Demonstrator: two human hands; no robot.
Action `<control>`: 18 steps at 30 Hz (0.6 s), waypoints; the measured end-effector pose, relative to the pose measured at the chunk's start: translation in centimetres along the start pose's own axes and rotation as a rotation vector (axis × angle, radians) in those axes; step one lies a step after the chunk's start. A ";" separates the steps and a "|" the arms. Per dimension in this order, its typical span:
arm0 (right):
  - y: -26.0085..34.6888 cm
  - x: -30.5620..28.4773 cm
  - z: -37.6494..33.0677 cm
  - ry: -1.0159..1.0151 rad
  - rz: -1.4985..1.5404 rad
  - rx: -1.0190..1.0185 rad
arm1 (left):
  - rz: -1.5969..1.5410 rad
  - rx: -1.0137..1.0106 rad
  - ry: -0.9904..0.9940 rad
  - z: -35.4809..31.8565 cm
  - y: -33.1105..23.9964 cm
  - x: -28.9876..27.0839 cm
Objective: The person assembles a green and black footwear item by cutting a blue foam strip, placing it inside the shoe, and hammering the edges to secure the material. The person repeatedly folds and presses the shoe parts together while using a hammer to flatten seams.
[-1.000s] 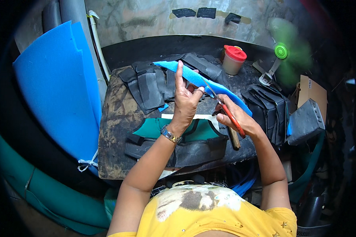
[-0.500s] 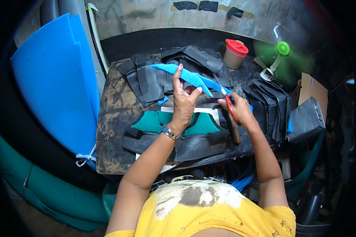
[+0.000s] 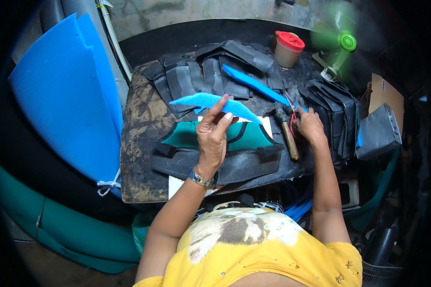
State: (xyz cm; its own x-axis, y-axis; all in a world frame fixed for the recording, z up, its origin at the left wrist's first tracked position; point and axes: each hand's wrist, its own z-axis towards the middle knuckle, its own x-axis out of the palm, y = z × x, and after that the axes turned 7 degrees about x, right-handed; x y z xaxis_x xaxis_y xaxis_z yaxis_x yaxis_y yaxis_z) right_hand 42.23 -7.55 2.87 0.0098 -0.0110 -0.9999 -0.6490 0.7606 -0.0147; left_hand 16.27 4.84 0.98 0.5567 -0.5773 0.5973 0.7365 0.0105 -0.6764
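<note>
While the left hand lifts the cut strip, notes run as follows:

foam piece: curved blue foam strip (image 3: 210,101), held up above the workbench, its right tip over the teal panel.
left hand: left hand (image 3: 213,136) raised, palm toward the body, fingers pinched on the strip's lower edge near its middle; forefinger extended up behind the foam.
right hand: right hand (image 3: 310,126) down at the bench's right side, closed around red-handled scissors (image 3: 291,115); blade tips point toward a second blue foam strip (image 3: 256,86) lying diagonally on the black pieces. Whether the blades are parted cannot be told.
second strip vs first: well apart, not touching.
hammer: wooden-handled hammer (image 3: 287,134) lies just beside the right hand, head away from the person.
under the hands: teal panel (image 3: 210,136) with black trim, resting on a dark padded piece (image 3: 225,165).
bench: worn dark workbench (image 3: 139,158), stacked black pieces (image 3: 201,76) at the back.
surroundings: red-lidded jar (image 3: 288,49), green fan (image 3: 342,40), big blue foam sheet (image 3: 67,105) at left.
doing it well: judged, a light pinch near the middle keeps the thin foam from drooping; scissors best kept pointed away from the left wrist.
</note>
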 end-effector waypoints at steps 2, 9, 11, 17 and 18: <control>1.8 -3.0 -2.4 -0.062 0.397 -0.242 | 0.012 -0.006 -0.059 -0.8 -0.2 0.2; 7.3 -3.2 -9.2 -0.238 1.033 -0.851 | 0.254 -0.057 0.081 -4.4 -4.0 0.7; 7.4 -2.6 -9.4 -0.192 1.175 -0.798 | 0.607 0.063 0.044 -4.6 -6.7 -1.3; 8.5 0.2 -10.6 -0.204 1.032 -0.827 | 0.618 0.381 -0.280 -5.2 -10.1 -6.2; 8.7 0.7 -10.5 -0.200 1.012 -0.830 | 0.647 0.391 -0.268 -5.5 -10.2 -6.5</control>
State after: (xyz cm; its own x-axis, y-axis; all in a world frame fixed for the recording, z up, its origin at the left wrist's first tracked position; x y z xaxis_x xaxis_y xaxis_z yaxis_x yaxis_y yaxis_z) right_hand 28.58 -7.77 2.04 -0.6862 0.4725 -0.5531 -0.7051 -0.2451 0.6654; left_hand 3.08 3.99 1.62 0.9562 -0.1439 0.2547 0.2895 0.5903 -0.7535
